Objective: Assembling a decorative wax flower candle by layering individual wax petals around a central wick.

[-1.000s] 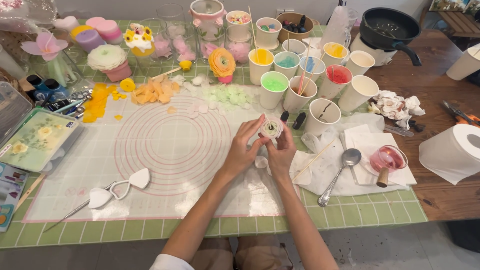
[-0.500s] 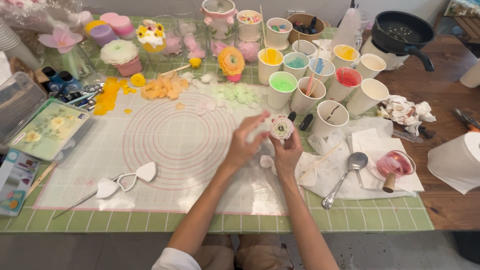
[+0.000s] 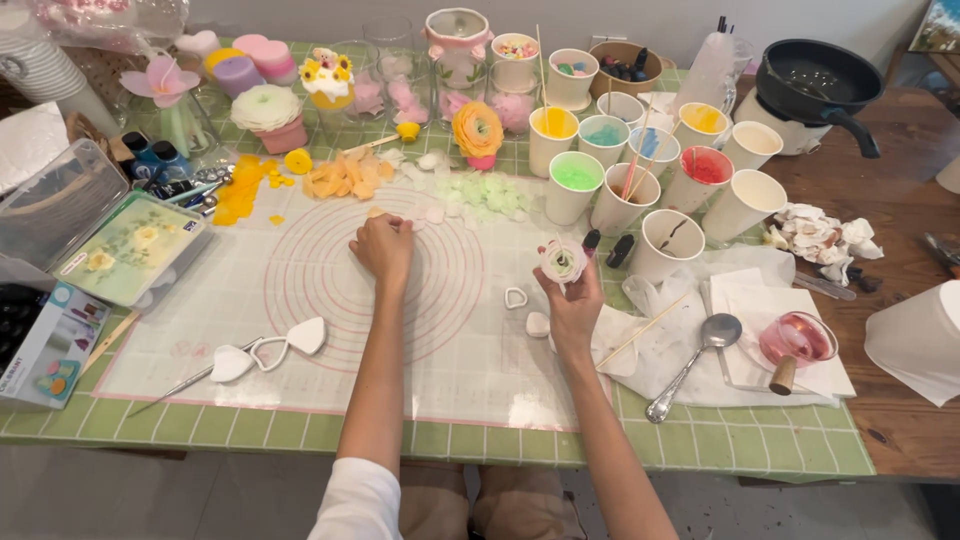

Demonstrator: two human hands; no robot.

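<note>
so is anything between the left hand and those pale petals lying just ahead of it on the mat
Nothing visible. The left hand rests on the mat with the nearest pale petals just beyond its fingertips, only bare mat between. The right hand holds a small flower off to the side.

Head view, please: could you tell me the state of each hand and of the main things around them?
Right hand: raised, holding a small white wax flower upright.
Left hand: stretched forward, fingers down on pale petals at the mat's far side.
Silicone mat: lying flat.
Metal spoon: lying on crumpled paper, bowl empty.
Green paint cup: upright, filled.
Black pot: lid off.
Heart cutters: lying flat, untouched.
</note>
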